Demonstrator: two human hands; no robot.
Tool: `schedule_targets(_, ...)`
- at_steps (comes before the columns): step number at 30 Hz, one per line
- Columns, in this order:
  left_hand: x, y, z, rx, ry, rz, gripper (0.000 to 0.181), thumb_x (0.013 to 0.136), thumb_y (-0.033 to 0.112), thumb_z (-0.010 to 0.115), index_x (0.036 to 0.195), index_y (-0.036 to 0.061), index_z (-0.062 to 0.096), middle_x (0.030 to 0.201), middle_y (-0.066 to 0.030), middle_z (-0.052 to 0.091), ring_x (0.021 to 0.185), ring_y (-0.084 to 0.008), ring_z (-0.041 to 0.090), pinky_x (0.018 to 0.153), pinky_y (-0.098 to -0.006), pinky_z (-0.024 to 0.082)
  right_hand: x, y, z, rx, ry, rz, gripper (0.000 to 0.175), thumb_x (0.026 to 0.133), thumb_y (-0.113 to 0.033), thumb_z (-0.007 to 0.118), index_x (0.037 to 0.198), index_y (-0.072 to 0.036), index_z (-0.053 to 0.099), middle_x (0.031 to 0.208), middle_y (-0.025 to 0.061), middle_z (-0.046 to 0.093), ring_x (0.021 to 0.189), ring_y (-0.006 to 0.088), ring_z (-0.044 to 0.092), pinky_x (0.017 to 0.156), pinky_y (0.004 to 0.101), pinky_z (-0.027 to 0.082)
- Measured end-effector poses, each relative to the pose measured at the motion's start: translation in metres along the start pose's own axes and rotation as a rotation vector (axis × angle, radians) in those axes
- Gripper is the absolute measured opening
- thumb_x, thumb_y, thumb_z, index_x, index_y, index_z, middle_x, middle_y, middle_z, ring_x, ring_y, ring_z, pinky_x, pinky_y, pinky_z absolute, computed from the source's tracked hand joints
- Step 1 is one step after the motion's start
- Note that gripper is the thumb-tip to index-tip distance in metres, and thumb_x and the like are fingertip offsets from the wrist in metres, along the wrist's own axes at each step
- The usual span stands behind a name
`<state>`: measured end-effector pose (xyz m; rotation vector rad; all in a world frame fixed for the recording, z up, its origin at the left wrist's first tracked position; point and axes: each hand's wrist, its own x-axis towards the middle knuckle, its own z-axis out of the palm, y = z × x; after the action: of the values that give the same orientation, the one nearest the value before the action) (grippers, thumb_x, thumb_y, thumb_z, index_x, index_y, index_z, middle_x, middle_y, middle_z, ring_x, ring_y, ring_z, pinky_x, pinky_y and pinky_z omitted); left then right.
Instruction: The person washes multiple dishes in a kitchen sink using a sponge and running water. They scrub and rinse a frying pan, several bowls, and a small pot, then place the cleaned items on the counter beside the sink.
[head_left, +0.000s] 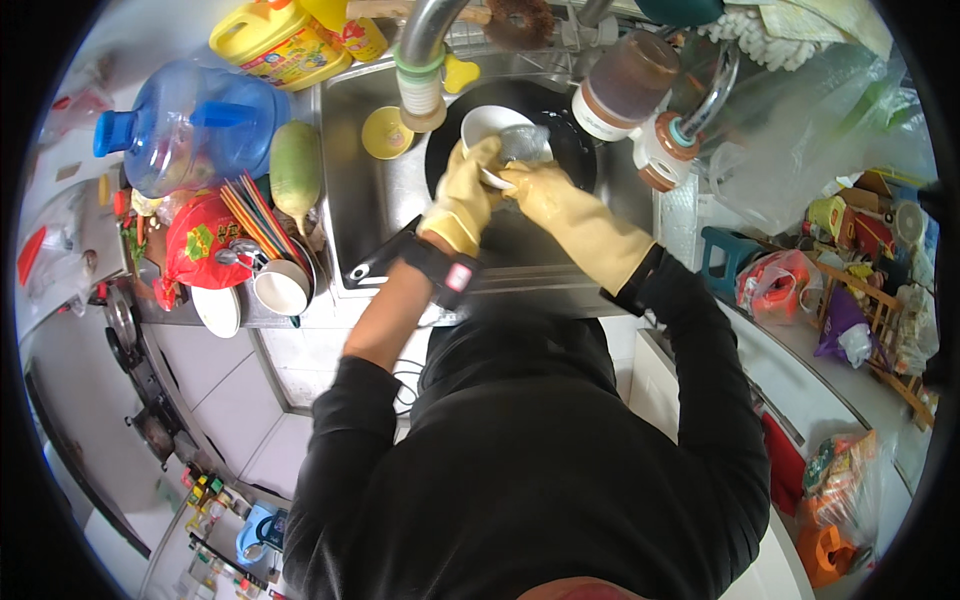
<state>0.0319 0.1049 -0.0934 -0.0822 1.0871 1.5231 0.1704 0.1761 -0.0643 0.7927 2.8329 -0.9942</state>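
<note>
Both my hands wear yellow rubber gloves above a steel sink (375, 225). My left hand (466, 187) grips the left side of a white bowl (487, 124), which is tilted over a black wok (448, 135). My right hand (544, 191) is at the bowl's lower right rim, its fingers partly hidden; whether it grips the rim or something at it cannot be told. Something clear and glinting, perhaps water, shows inside the bowl. Left of the wok sits a small yellow bowl (388, 133). The wok's dark handle (382, 259) reaches towards the sink's front left corner.
A faucet (420, 82) hangs over the sink, a tap filter (626, 86) at its right. On the left counter are a blue water jug (202, 124), a green radish (295, 169), a red bag (202, 240), a white cup (282, 288) and chopsticks (262, 214).
</note>
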Motion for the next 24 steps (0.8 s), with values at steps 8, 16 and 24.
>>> schedule_targets(8, -0.03, 0.046, -0.022, 1.312, -0.201, 0.435, 0.08, 0.065, 0.015, 0.106, 0.132, 0.0015, 0.064, 0.121, -0.0132, 0.075, 0.111, -0.0283, 0.074, 0.097, -0.0414, 0.061, 0.004, 0.006, -0.001, -0.334, -0.24, -0.141, 0.034, 0.104, -0.016, 0.055, 0.134, -0.024, 0.07, 0.102, 0.0082, 0.077, 0.1, 0.0311, 0.076, 0.089, 0.0459, 0.061)
schedule_targets(16, -0.02, -0.002, 0.016, 0.0, 0.259, 0.177, 0.032, 0.102, 0.02, 0.068, 0.132, 0.009, 0.063, 0.109, -0.0102, 0.072, 0.091, -0.0247, 0.072, 0.075, -0.0418, 0.063, 0.003, -0.01, 0.03, 0.204, 0.194, 0.024, 0.026, 0.105, -0.02, 0.06, 0.124, -0.008, 0.072, 0.112, 0.0197, 0.078, 0.104, 0.0401, 0.076, 0.086, 0.0487, 0.061)
schedule_targets(24, -0.021, 0.042, -0.036, 0.639, 0.187, 0.076, 0.063, 0.1, 0.034, 0.073, 0.155, 0.0081, 0.055, 0.124, -0.0139, 0.073, 0.094, -0.0249, 0.075, 0.079, -0.0388, 0.065, 0.025, 0.065, 0.021, -0.259, 0.069, -0.286, 0.028, 0.103, -0.029, 0.063, 0.125, -0.016, 0.075, 0.11, 0.0133, 0.079, 0.095, 0.0263, 0.077, 0.079, 0.0413, 0.059)
